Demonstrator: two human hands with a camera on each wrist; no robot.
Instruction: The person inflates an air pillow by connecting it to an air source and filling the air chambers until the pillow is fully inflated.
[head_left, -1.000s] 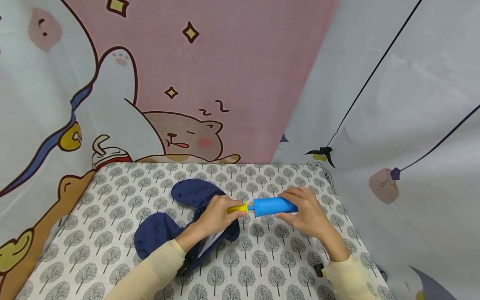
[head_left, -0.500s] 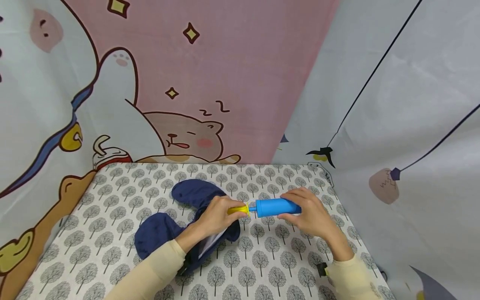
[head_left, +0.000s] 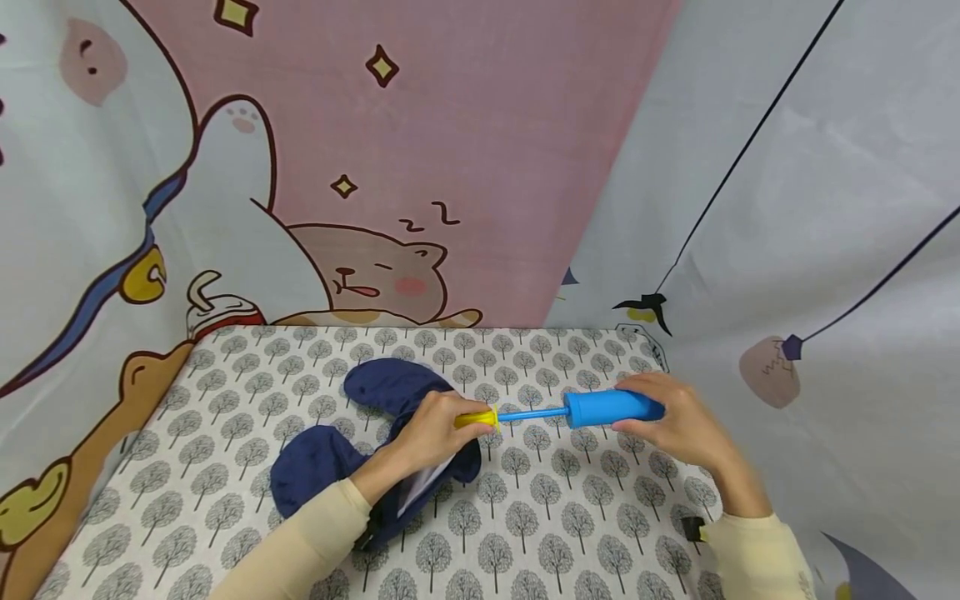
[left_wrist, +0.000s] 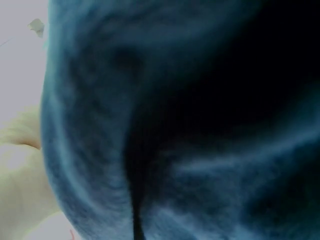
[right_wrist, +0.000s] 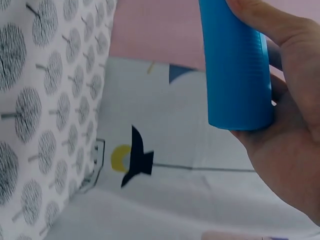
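Note:
My left hand (head_left: 431,432) pinches the yellow end (head_left: 480,418) of a hand pump. The right hand (head_left: 671,421) grips its blue barrel (head_left: 603,408), and a length of thin blue rod (head_left: 532,413) shows between the two parts. In the right wrist view, thumb and fingers wrap around the barrel (right_wrist: 237,75). Beneath my left hand and forearm lies a navy, plush-looking U-shaped neck pillow (head_left: 311,467), with a white strip showing at its opening. Blurred navy fabric (left_wrist: 90,125) fills most of the left wrist view. Whether the yellow end joins the pillow is hidden.
A cloth with a tree print (head_left: 517,517) covers the table. Printed fabric walls (head_left: 480,167) stand behind it and along both sides. A small black item (head_left: 693,528) shows beside my right sleeve.
My right hand has moved right with the blue barrel, drawing out much more of the thin rod. The left hand and the pillow have stayed in place.

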